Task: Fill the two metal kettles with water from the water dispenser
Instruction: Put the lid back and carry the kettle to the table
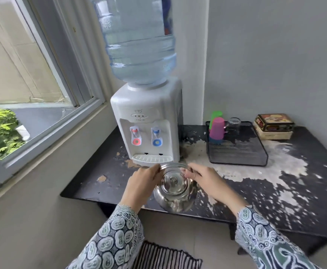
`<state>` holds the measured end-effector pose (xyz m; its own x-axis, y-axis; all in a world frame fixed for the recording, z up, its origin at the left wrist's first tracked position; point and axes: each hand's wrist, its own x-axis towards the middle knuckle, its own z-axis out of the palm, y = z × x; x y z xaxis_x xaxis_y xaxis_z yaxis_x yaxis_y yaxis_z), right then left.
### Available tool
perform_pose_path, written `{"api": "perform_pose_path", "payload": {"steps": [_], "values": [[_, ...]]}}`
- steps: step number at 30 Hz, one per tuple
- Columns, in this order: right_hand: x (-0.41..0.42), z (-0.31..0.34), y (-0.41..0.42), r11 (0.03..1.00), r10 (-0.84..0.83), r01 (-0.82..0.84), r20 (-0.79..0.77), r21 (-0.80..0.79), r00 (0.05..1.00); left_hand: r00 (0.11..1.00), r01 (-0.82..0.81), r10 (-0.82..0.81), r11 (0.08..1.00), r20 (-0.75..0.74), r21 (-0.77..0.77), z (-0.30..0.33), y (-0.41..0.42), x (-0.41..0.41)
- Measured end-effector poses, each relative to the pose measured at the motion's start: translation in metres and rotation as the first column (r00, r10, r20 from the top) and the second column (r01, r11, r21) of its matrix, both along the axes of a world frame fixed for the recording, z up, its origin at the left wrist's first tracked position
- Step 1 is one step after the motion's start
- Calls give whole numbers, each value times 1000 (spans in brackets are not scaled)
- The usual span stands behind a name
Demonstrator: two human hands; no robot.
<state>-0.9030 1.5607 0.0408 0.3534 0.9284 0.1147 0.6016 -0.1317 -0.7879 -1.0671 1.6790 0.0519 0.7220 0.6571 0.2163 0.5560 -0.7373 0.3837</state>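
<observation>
A shiny metal kettle (pixel 175 195) with its lid on sits at the front edge of the dark worn table (pixel 298 195), just in front of the white water dispenser (pixel 149 121). Its curved handle arches over the lid. My left hand (pixel 142 184) grips the handle's left end and my right hand (pixel 203 176) grips its right end. The dispenser carries a large blue water bottle (pixel 137 39), a red tap (pixel 135 135), a blue tap (pixel 156 136) and a drip tray (pixel 152 158). Only one kettle is in view.
A black mesh tray (pixel 238 150) right of the dispenser holds pink and green cups (pixel 217 127) and a glass (pixel 233 123). A tin box (pixel 274 125) stands at the back right. An open window (pixel 32 78) is on the left; a striped mat (pixel 164 257) lies on the floor.
</observation>
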Motion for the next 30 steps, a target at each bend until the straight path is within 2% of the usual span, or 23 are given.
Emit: {"api": "perform_pose_path", "payload": {"steps": [9,13,19,25,30], "values": [[6,22,-169,979,-183,183,-9,89,983,974,194,-197,980,109,36,30,-133,28],[10,26,-249,962,-251,250,-3,105,968,941,298,-292,954,168,-10,35,-203,45],[17,24,-396,917,-380,382,-37,112,924,889,438,-388,875,243,-207,26,-334,68],[22,29,-553,877,-468,471,-57,93,882,818,556,-488,807,304,-198,24,-480,94],[22,31,-673,788,-608,611,-59,74,792,718,686,-618,708,321,-171,24,-587,128]]}}
